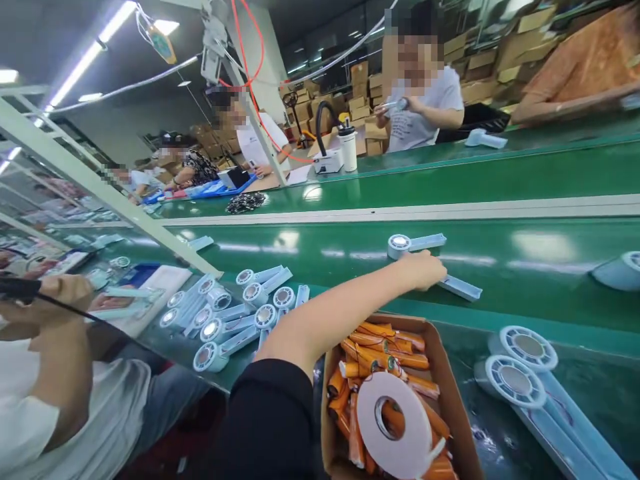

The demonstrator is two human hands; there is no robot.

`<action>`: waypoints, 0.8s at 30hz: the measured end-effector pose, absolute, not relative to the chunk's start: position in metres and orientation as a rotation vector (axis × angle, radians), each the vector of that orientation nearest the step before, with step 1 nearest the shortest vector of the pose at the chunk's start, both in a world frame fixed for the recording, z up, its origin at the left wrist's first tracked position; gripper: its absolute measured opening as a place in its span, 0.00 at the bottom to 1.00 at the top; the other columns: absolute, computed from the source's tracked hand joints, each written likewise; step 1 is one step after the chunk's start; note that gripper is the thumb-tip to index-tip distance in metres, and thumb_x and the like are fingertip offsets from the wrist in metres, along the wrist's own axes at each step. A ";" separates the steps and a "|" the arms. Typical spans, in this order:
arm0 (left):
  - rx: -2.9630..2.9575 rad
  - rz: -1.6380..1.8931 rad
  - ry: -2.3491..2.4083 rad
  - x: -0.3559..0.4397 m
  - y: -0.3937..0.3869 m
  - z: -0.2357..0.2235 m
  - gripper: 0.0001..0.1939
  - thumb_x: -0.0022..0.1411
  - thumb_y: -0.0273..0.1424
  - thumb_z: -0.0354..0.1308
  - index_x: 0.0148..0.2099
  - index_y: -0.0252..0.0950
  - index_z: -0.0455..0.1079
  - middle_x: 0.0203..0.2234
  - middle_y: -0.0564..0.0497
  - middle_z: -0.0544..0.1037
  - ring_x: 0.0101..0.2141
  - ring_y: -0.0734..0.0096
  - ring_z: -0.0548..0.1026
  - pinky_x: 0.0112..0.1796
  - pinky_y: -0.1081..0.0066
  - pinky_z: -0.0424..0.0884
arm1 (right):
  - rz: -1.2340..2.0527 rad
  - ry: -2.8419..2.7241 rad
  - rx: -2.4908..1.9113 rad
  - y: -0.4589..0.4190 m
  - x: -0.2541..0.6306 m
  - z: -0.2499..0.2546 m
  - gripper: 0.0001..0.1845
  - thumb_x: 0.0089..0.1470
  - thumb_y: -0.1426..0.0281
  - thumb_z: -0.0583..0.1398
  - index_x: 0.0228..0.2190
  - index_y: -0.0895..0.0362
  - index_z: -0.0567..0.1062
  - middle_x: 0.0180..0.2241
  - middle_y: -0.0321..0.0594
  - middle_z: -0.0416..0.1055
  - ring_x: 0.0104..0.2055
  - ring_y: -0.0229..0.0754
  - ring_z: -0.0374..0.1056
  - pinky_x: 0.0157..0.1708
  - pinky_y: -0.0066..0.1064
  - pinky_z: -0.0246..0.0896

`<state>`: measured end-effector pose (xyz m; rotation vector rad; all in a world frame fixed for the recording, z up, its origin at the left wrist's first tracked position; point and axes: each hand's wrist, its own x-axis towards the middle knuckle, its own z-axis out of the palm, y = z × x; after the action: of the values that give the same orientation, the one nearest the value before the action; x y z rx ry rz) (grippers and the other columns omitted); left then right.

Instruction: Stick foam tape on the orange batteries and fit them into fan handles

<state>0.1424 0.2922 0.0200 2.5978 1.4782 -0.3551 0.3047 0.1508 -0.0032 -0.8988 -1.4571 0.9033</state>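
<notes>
My left hand [425, 269] reaches out over the green conveyor belt, its fingers curled down around a light-blue handheld fan shell [463, 289]. Only the open handle of that shell shows, to the right of my fingers; its other end is hidden under the hand. Just behind my hand lies another light-blue fan shell [400, 246], its round grille facing up. My right hand is out of view. Below my forearm stands a cardboard box [453, 393] of orange-wrapped battery cells [367, 353], with a roll of white tape [367, 427] on top.
Several fan shells [265, 316] are piled left of my arm. Two more [515, 381] lie right of the box, and another blue piece [620, 271] sits on the belt [540, 307]. A co-worker [65, 373] sits close at left; others work across the belt.
</notes>
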 end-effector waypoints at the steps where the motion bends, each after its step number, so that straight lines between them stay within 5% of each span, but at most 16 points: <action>1: 2.614 -0.362 1.437 0.143 0.293 0.020 0.09 0.64 0.17 0.59 0.41 0.31 0.79 0.50 0.51 0.83 0.58 0.56 0.76 0.53 0.61 0.73 | 0.886 -1.462 -0.914 0.164 0.307 -0.008 0.19 0.68 0.61 0.64 0.56 0.55 0.75 0.57 0.47 0.73 0.54 0.50 0.74 0.52 0.45 0.75; 4: 2.635 -0.391 1.316 0.146 0.299 0.025 0.06 0.63 0.18 0.61 0.39 0.30 0.79 0.44 0.47 0.84 0.54 0.53 0.79 0.52 0.60 0.74 | 0.785 -1.468 -1.004 0.195 0.334 -0.005 0.19 0.67 0.55 0.64 0.50 0.54 0.80 0.45 0.42 0.80 0.44 0.46 0.79 0.44 0.39 0.76; 7: 2.640 -0.424 1.182 0.146 0.316 0.027 0.02 0.66 0.26 0.65 0.40 0.32 0.79 0.39 0.48 0.84 0.45 0.62 0.82 0.51 0.59 0.76 | 0.829 -1.623 -1.098 0.223 0.358 0.013 0.22 0.48 0.55 0.75 0.44 0.50 0.85 0.31 0.38 0.83 0.30 0.46 0.79 0.34 0.39 0.77; 14: 2.623 -0.310 1.193 0.143 0.336 0.018 0.08 0.65 0.28 0.60 0.43 0.40 0.80 0.42 0.48 0.85 0.45 0.59 0.81 0.46 0.68 0.72 | 0.526 -2.203 -1.489 0.275 0.345 0.006 0.16 0.61 0.70 0.66 0.51 0.56 0.79 0.38 0.39 0.85 0.38 0.42 0.81 0.41 0.31 0.73; 19: 2.555 -0.212 1.345 0.150 0.338 0.008 0.14 0.73 0.32 0.51 0.54 0.37 0.74 0.44 0.43 0.84 0.43 0.59 0.81 0.43 0.65 0.73 | 0.372 -2.480 -1.597 0.276 0.342 -0.003 0.14 0.65 0.68 0.66 0.51 0.52 0.80 0.41 0.41 0.85 0.43 0.48 0.81 0.41 0.31 0.68; 24: 2.527 -0.126 1.375 0.156 0.338 -0.008 0.17 0.76 0.39 0.54 0.58 0.33 0.72 0.48 0.43 0.81 0.45 0.62 0.80 0.49 0.57 0.75 | 0.241 -2.693 -1.706 0.281 0.341 -0.007 0.20 0.68 0.60 0.60 0.58 0.48 0.78 0.42 0.49 0.84 0.44 0.57 0.81 0.39 0.36 0.68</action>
<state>0.1561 0.3381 -0.0081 2.5273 1.3750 -0.1262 0.3408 0.2812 -0.0071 -1.7060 -2.6934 0.2415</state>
